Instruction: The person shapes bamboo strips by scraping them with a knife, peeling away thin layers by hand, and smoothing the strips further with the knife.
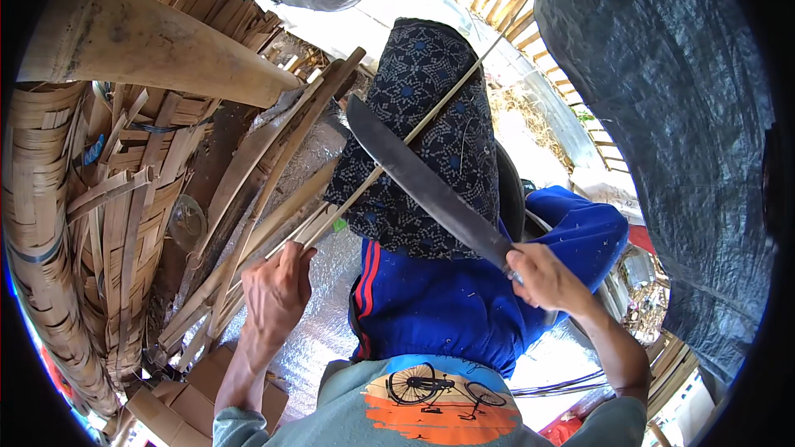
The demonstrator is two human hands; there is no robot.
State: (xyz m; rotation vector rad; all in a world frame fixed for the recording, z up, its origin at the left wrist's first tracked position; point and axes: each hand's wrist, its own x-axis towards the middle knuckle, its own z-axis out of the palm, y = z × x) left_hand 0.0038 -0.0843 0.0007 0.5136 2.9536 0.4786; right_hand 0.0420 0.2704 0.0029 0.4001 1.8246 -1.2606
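Note:
My right hand (542,277) is closed round the handle of a machete (439,199), whose long dark blade points up and to the left over my lap. Under the blade, a thin bamboo strip (431,116) runs slantwise from lower left to upper right. Blade and strip cross above a dark patterned cloth (414,74) that covers my leg. My left hand (279,285) is closed at the lower end of the strip, with its fingers curled in; other pale strips lie close beside it.
Long bamboo pieces (273,157) lie at the left, beside a woven bamboo wall (41,199) and a thick bamboo pole (166,45). A dark tarp (662,116) hangs at the right. A cardboard box (170,414) stands at the lower left, on silvery sheeting (319,339).

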